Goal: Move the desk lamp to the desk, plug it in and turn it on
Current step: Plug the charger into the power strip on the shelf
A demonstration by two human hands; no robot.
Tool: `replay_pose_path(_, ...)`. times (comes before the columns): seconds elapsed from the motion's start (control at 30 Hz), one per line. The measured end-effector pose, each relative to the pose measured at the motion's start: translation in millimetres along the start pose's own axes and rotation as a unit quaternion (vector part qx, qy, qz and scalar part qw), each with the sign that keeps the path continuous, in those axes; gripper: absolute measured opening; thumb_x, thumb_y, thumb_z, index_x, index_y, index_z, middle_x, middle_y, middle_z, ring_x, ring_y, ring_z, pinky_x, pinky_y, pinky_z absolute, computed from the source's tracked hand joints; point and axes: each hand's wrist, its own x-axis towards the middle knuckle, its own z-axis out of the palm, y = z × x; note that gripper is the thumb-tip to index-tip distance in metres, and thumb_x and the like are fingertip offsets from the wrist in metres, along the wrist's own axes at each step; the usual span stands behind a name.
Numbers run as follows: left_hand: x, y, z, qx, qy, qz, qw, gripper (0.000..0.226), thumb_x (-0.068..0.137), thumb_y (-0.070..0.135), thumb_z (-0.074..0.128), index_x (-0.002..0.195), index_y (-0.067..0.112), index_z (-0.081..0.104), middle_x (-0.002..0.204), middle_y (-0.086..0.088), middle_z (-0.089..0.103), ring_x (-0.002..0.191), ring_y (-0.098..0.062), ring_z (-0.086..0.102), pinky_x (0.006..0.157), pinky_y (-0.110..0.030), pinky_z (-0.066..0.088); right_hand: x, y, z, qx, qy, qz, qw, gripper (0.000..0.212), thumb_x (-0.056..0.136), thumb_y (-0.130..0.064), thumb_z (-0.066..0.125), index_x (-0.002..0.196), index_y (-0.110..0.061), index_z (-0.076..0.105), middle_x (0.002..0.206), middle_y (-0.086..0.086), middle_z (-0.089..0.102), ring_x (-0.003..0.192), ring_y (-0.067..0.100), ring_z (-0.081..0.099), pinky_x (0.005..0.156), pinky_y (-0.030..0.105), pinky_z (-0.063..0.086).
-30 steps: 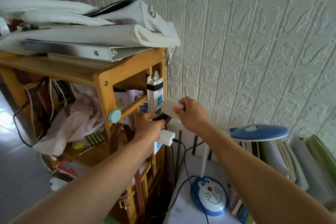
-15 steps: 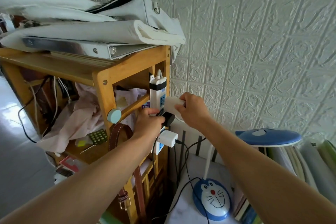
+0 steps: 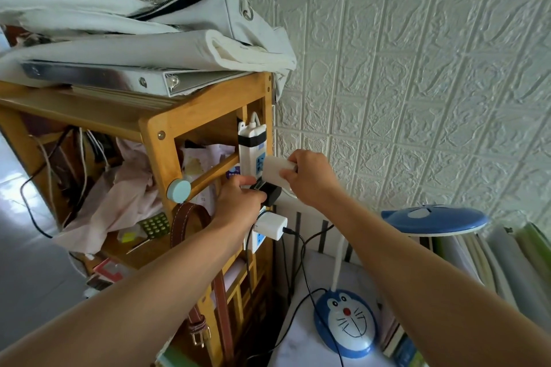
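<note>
The blue and white desk lamp [image 3: 346,322] with a cartoon cat face on its base stands on the white desk [image 3: 301,343] at lower right, its blue head [image 3: 435,219] over the books. A white power strip [image 3: 252,146] is fixed upright to the wooden shelf's side. My left hand [image 3: 238,202] grips a black plug adapter [image 3: 269,192] at the strip. My right hand [image 3: 310,176] holds a white block-shaped adapter [image 3: 275,173] just above it, against the strip. A white charger [image 3: 272,226] with a black cable sits in a lower socket.
The wooden shelf [image 3: 155,128] at left carries a binder [image 3: 119,79] and white bags [image 3: 149,33] on top, with cloth, cables and a brown belt [image 3: 190,217] below. Books [image 3: 492,262] line the right edge. A textured white wall [image 3: 417,83] stands behind.
Both hands stay at the power strip. The view has shifted slightly, and my left hand's fingers have closed more tightly around the black adapter.
</note>
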Motion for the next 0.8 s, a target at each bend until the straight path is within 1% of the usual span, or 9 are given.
replay_pose_path(0.07, -0.2, -0.4, -0.9, 0.004, -0.002, 0.004, 1.000, 0.037, 0.086, 0.010, 0.058, 0.120, 0.022, 0.051, 0.127, -0.007, 0.052, 0.102, -0.020, 0.055, 0.051, -0.017, 0.039, 1.5, -0.3, -0.4, 0.006, -0.002, 0.006, 1.000, 0.027, 0.089, -0.022, 0.057, 0.110, -0.007, 0.059, 0.106, 0.013, 0.063, 0.082, 0.021, 0.054, 0.068, 0.030, 0.045)
replay_pose_path(0.13, -0.5, -0.8, -1.7, 0.008, -0.003, 0.006, 1.000, 0.037, 0.086, 0.010, 0.057, 0.120, 0.022, 0.050, 0.128, -0.008, 0.052, 0.104, -0.021, 0.055, 0.051, -0.017, 0.039, 2.0, -1.0, 0.3, -0.002, 0.006, 0.002, 1.000, 0.026, 0.089, -0.022, 0.057, 0.109, -0.007, 0.059, 0.105, 0.013, 0.064, 0.082, 0.021, 0.054, 0.069, 0.030, 0.045)
replay_pose_path(0.3, -2.0, 0.5, -1.4, 0.007, -0.004, 0.006, 1.000, 0.033, 0.086, 0.011, 0.057, 0.116, 0.024, 0.051, 0.129, -0.007, 0.050, 0.104, -0.020, 0.054, 0.052, -0.017, 0.039, 0.1, -2.1, 1.5, -0.010, 0.017, -0.007, 1.000, 0.027, 0.089, -0.022, 0.057, 0.111, -0.007, 0.059, 0.107, 0.014, 0.065, 0.092, 0.026, 0.060, 0.071, 0.031, 0.047)
replay_pose_path(0.4, -1.1, 2.0, -0.5, 0.019, 0.006, 0.014, 1.000, 0.029, 0.086, 0.011, 0.058, 0.110, 0.026, 0.050, 0.131, -0.008, 0.048, 0.110, -0.024, 0.054, 0.051, -0.016, 0.040, 1.8, -2.2, -0.9, -0.011, 0.011, -0.004, 1.000, 0.027, 0.088, -0.022, 0.058, 0.111, -0.007, 0.059, 0.106, 0.013, 0.064, 0.085, 0.022, 0.057, 0.069, 0.029, 0.045)
replay_pose_path(0.47, 0.0, 2.8, 0.4, 0.024, 0.012, 0.016, 1.000, 0.028, 0.086, 0.012, 0.059, 0.109, 0.026, 0.051, 0.132, -0.009, 0.047, 0.111, -0.025, 0.055, 0.053, -0.016, 0.040, 3.2, -4.6, -0.5, -0.029, 0.008, -0.010, 1.000, 0.027, 0.088, -0.022, 0.059, 0.110, -0.006, 0.060, 0.103, 0.014, 0.065, 0.081, 0.023, 0.056, 0.067, 0.030, 0.045)
replay_pose_path(0.57, 0.3, 2.8, 0.5, 0.022, 0.015, 0.017, 1.000, 0.027, 0.086, 0.012, 0.059, 0.108, 0.025, 0.052, 0.129, -0.009, 0.049, 0.100, -0.020, 0.056, 0.053, -0.018, 0.040, 4.9, -10.1, 3.9, -0.055, 0.009, -0.019, 0.998, 0.028, 0.087, -0.023, 0.060, 0.108, -0.005, 0.060, 0.101, 0.014, 0.065, 0.085, 0.027, 0.060, 0.068, 0.033, 0.047)
replay_pose_path(0.67, 1.2, 2.9, -0.4, 0.016, 0.009, 0.022, 1.000, 0.029, 0.086, 0.011, 0.059, 0.111, 0.024, 0.053, 0.122, -0.007, 0.053, 0.087, -0.014, 0.056, 0.053, -0.019, 0.039, 8.7, -11.5, 6.8, -0.052, 0.007, -0.009, 0.999, 0.028, 0.087, -0.023, 0.060, 0.110, -0.005, 0.059, 0.104, 0.014, 0.064, 0.091, 0.028, 0.061, 0.074, 0.036, 0.052)
replay_pose_path(0.73, 1.3, 4.5, 0.3, 0.016, 0.005, 0.022, 1.000, 0.031, 0.086, 0.011, 0.058, 0.113, 0.023, 0.053, 0.118, -0.005, 0.055, 0.080, -0.009, 0.055, 0.053, -0.019, 0.039, 10.8, -10.9, 6.3, -0.051, 0.004, -0.007, 0.999, 0.029, 0.087, -0.023, 0.061, 0.110, -0.006, 0.060, 0.103, 0.013, 0.064, 0.088, 0.026, 0.060, 0.070, 0.033, 0.048)
replay_pose_path(0.8, 2.5, 4.8, 0.9, 0.015, 0.004, 0.022, 1.000, 0.032, 0.086, 0.011, 0.058, 0.116, 0.022, 0.053, 0.115, -0.004, 0.056, 0.077, -0.007, 0.053, 0.053, -0.019, 0.039, 13.3, -9.9, 6.2, -0.051, 0.005, -0.005, 0.999, 0.027, 0.086, -0.024, 0.061, 0.108, -0.007, 0.060, 0.102, 0.012, 0.064, 0.081, 0.023, 0.055, 0.066, 0.031, 0.042)
